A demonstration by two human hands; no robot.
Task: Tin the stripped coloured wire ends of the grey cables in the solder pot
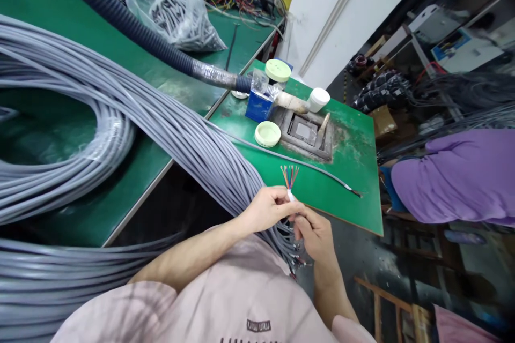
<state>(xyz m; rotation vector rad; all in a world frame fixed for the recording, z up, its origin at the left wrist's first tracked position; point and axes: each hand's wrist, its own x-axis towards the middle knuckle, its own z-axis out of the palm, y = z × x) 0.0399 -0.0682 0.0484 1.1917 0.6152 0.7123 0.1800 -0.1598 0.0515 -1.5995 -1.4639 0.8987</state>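
My left hand (270, 208) is closed round the end of a grey cable, close to my body at the near edge of the small green table. Several thin coloured wires (289, 176) fan upward from the white-wrapped cable end (290, 195) above its fingers. My right hand (316, 230) is closed too, its fingertips meeting just below the left fingers; what they pinch is hidden. A thick bundle of grey cables (201, 142) runs from the left to beneath my hands. One single grey cable (309, 165) lies across the table beyond them.
A square metal-framed pot (303, 131), a pale round lid (267, 134), a jar (278, 72) and a blue box (258, 105) stand on the small table (362, 171). A black hose (148, 37) crosses above. At the right is a person in purple (462, 177).
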